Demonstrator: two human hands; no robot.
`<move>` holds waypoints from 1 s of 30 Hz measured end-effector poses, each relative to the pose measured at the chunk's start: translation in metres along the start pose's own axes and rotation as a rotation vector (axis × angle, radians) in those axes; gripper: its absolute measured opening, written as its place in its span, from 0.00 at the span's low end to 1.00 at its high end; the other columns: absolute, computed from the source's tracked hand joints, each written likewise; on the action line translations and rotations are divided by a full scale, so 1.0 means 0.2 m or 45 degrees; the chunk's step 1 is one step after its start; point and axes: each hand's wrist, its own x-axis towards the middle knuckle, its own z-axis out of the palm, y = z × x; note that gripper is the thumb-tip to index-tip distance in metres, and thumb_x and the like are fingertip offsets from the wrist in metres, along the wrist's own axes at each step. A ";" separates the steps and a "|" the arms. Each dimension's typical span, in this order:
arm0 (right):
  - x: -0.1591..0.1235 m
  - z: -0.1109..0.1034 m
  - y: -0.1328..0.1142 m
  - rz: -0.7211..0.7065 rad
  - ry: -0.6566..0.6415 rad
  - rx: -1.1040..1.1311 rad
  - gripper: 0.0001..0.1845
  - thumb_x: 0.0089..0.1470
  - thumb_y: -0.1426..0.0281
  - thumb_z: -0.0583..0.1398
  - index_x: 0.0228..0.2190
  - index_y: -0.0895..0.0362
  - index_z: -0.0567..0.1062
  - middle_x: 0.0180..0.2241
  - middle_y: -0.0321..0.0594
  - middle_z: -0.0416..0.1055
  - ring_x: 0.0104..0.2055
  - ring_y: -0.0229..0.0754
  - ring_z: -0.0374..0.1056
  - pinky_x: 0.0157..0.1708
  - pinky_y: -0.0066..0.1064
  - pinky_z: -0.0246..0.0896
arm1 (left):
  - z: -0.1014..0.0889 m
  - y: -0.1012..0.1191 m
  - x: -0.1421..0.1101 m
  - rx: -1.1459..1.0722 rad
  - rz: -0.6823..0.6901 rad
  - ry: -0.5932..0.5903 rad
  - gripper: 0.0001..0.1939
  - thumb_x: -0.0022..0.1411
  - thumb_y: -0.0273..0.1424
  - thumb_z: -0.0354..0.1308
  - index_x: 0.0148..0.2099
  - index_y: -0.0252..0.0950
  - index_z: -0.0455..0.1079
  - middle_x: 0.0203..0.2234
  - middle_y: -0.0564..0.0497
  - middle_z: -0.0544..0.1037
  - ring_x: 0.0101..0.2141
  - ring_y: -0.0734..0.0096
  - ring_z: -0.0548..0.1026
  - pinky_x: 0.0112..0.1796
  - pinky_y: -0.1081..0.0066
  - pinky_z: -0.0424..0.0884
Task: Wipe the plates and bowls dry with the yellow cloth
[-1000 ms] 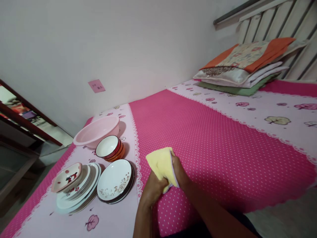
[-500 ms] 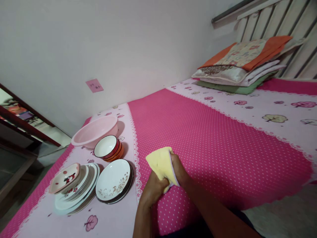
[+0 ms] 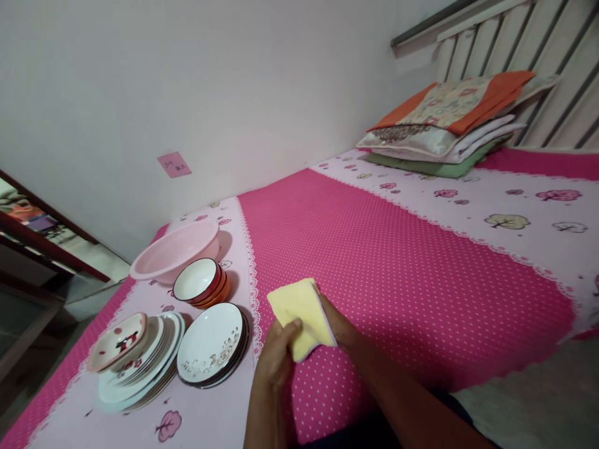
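A folded yellow cloth (image 3: pixel 304 315) with a pale purple edge is held up between both hands, above the pink dotted bedspread (image 3: pixel 374 262). My left hand (image 3: pixel 277 349) grips its lower left side, thumb lying on top. At the right edge my right hand (image 3: pixel 334 318) holds the cloth, its fingers mostly hidden behind it. To the left of my hands lies a stack of white flower-patterned plates (image 3: pixel 210 343). Beyond that stands a stack of bowls (image 3: pixel 199 284), white inside and red to orange outside.
A pink basin (image 3: pixel 175 249) sits near the wall. A panda-patterned dish (image 3: pixel 119 342) rests on several stacked plates (image 3: pixel 154 374) at the left. Folded bedding (image 3: pixel 449 125) is piled by the slatted headboard (image 3: pixel 519 56). A pink note (image 3: pixel 175 164) is on the wall.
The cloth has been opened flatter, and my left hand has shifted from a fist beneath it to holding its side with the thumb on top. The view has moved slightly.
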 end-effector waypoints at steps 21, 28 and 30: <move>-0.06 0.01 -0.10 -0.038 -0.068 -0.343 0.33 0.53 0.38 0.61 0.37 0.55 0.82 0.32 0.44 0.81 0.38 0.50 0.78 0.41 0.41 0.74 | 0.01 -0.01 0.05 -0.127 0.007 0.402 0.32 0.41 0.34 0.82 0.47 0.30 0.76 0.40 0.36 0.87 0.40 0.46 0.86 0.45 0.55 0.83; -0.15 -0.17 -0.24 -0.037 0.161 -0.453 0.24 0.56 0.48 0.64 0.33 0.58 0.80 0.28 0.43 0.79 0.28 0.43 0.76 0.32 0.35 0.72 | 0.02 0.00 0.06 -0.091 0.002 0.430 0.30 0.39 0.31 0.82 0.45 0.29 0.77 0.37 0.37 0.87 0.44 0.43 0.85 0.45 0.54 0.83; -0.13 -0.17 -0.22 -0.092 0.253 -0.480 0.25 0.57 0.47 0.63 0.33 0.58 0.78 0.29 0.43 0.79 0.30 0.42 0.76 0.32 0.34 0.71 | 0.04 0.01 0.05 -0.069 -0.019 0.355 0.32 0.38 0.33 0.82 0.46 0.28 0.78 0.39 0.35 0.86 0.45 0.41 0.85 0.46 0.54 0.82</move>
